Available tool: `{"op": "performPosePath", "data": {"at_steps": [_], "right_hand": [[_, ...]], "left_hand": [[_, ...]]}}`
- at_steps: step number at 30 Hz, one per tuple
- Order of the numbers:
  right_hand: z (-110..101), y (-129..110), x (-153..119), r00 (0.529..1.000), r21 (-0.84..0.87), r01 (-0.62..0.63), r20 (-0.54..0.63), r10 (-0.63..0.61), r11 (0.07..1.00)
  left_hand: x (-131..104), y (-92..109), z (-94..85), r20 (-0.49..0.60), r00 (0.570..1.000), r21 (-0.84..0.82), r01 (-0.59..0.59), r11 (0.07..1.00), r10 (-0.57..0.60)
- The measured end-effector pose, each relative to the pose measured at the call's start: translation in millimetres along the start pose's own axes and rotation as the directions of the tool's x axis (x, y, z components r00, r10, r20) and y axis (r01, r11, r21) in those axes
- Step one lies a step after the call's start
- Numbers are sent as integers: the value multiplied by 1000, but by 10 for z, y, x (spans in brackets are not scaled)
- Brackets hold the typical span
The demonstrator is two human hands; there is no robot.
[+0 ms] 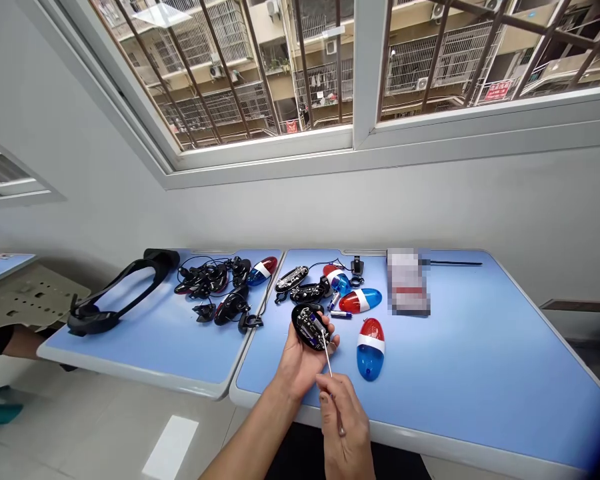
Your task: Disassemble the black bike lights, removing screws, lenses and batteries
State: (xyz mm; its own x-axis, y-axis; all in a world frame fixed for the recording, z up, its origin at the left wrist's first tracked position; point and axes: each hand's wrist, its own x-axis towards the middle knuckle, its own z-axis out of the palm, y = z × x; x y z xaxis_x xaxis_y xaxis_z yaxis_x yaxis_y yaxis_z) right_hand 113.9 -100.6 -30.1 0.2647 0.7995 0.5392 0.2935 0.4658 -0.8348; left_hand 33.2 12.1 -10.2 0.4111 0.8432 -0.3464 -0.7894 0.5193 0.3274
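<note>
My left hand (pixel 300 365) is closed around a black oval light base (pixel 310 327), its circuit side turned up toward me. In my right hand (pixel 344 417) is a screwdriver (pixel 328 357) with a thin metal shaft, its tip at the right part of the light base. Just right of my hands lies a red, white and blue oval lens cover (pixel 371 349). Beyond the base, a similar cover (pixel 361 301) lies on its side beside batteries (pixel 341 315). Two more black oval light bases (pixel 292 279) lie behind my left hand.
Several black bicycle-light units with cables (pixel 215 279) are heaped on the left blue table (pixel 155 347), with another red and blue cover (pixel 263 271). A black headset strap (pixel 125 300) lies farther left. A blurred box (pixel 408 283) stands toward the back right, near a wall and window.
</note>
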Motion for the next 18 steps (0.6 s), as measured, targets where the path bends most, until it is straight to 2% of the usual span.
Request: {"op": "performPosePath", "data": {"at_steps": [8, 14, 18], "right_hand": [[-392, -84, 182, 985, 38, -83, 157, 76, 996], [-489, -175, 367, 943, 29, -186, 286, 170, 982], [-535, -173, 473, 922, 10, -260, 300, 245, 966]], "left_hand": [[-34, 42, -8, 18, 999, 16, 51, 999, -51], [-33, 29, -39, 14, 998, 48, 59, 997, -59], [-33, 21, -55, 12, 999, 88, 47, 995, -48]]}}
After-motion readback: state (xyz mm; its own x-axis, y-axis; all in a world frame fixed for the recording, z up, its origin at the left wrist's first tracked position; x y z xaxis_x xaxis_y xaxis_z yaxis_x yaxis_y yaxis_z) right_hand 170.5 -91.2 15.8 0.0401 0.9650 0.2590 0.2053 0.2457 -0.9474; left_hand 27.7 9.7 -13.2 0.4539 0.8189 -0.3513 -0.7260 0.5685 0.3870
